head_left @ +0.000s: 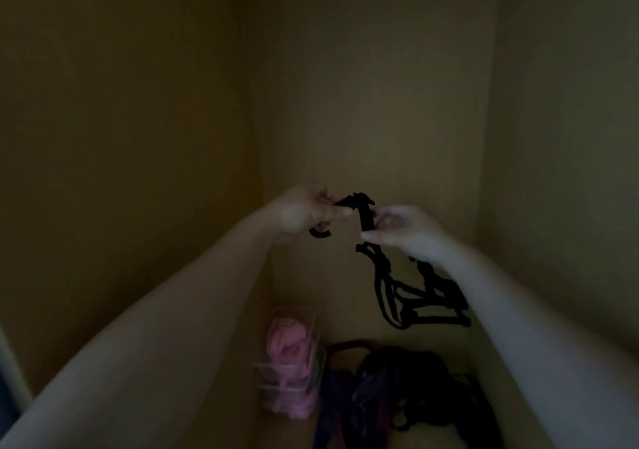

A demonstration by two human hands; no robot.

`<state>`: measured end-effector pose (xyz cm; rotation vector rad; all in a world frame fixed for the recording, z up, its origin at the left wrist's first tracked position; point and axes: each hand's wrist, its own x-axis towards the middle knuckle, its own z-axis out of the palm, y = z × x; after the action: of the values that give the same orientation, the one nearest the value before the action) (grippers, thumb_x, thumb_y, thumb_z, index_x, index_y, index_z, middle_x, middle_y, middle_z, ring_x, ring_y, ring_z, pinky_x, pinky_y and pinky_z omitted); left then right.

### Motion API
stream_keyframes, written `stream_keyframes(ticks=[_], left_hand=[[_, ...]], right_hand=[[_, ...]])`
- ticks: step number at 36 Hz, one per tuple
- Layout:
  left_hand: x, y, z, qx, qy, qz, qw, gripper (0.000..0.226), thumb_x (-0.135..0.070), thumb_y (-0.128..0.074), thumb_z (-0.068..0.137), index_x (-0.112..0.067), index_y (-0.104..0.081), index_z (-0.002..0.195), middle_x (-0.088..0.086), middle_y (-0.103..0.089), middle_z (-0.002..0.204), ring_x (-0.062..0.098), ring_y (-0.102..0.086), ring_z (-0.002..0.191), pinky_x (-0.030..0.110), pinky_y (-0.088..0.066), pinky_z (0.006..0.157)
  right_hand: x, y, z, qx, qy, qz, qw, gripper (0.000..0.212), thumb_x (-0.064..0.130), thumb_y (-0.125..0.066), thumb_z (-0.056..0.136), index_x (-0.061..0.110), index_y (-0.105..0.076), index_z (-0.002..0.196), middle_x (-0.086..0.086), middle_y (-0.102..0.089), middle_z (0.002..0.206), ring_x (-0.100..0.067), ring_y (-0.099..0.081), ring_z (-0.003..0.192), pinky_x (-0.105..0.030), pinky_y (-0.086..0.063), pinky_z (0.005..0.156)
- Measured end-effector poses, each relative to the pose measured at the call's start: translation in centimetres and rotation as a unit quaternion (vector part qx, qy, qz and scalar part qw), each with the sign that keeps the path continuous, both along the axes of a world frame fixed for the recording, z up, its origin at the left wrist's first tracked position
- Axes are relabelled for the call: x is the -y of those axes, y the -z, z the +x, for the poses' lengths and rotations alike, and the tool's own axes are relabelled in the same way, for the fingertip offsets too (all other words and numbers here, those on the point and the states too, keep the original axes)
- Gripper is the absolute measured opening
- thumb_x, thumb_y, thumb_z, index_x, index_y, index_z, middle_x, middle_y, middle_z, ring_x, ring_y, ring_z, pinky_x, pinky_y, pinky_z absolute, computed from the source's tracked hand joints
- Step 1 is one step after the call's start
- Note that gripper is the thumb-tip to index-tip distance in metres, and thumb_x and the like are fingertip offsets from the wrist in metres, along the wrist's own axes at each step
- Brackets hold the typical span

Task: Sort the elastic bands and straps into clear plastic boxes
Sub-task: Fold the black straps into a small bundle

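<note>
In the dim light both my hands are raised in front of a wall corner with a tangle of black straps (387, 286) between them. My left hand (304, 212) pinches one end of the straps, and a short black loop pokes out below its fingers. My right hand (401, 227) pinches the straps a little lower, and the rest hangs down in loops under my right wrist. Below stands a clear plastic box (288, 362) filled with pink bands. Beside it lies a heap of dark purple and black straps (397, 393).
Plain yellowish walls close in on the left, back and right, forming a narrow niche. The box and the heap lie on its pale floor (349, 314). A dark edge shows at the far lower left.
</note>
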<state>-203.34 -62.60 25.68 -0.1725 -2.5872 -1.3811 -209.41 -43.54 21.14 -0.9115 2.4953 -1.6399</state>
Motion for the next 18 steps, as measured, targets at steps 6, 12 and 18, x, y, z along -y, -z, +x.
stream_keyframes(ticks=[6,12,18], left_hand=[[-1.7,0.5,-0.3,-0.044,0.026,0.027,0.998,0.018,-0.017,-0.077,0.078,-0.017,-0.061,0.086,-0.003,-0.06,0.075,0.007,-0.053,0.06,0.019,-0.044,0.054],[-1.2,0.8,-0.4,-0.074,0.014,0.06,0.995,0.014,-0.013,-0.071,0.084,-0.013,-0.058,0.089,-0.002,-0.06,0.075,0.007,-0.055,0.065,0.013,-0.046,0.055],[-0.7,0.0,-0.4,-0.109,0.034,0.2,0.973,0.004,-0.014,-0.061,0.092,-0.015,-0.058,0.093,-0.006,-0.069,0.078,-0.001,-0.061,0.065,0.018,-0.05,0.06]], right_hand=[[0.9,0.2,0.0,-0.039,-0.002,0.007,0.999,0.004,0.017,-0.067,0.089,0.017,-0.07,0.085,0.008,-0.065,0.074,-0.004,-0.058,0.066,-0.008,-0.04,0.055],[1.9,1.2,0.2,-0.037,-0.011,-0.015,0.999,0.026,0.024,-0.048,0.1,0.015,-0.064,0.081,0.003,-0.064,0.068,-0.01,-0.06,0.067,-0.017,-0.045,0.066],[2.9,0.2,0.5,0.104,-0.068,-0.18,0.976,0.017,0.026,-0.05,0.1,0.013,-0.059,0.101,0.0,-0.043,0.062,-0.013,-0.045,0.049,-0.029,-0.047,0.052]])
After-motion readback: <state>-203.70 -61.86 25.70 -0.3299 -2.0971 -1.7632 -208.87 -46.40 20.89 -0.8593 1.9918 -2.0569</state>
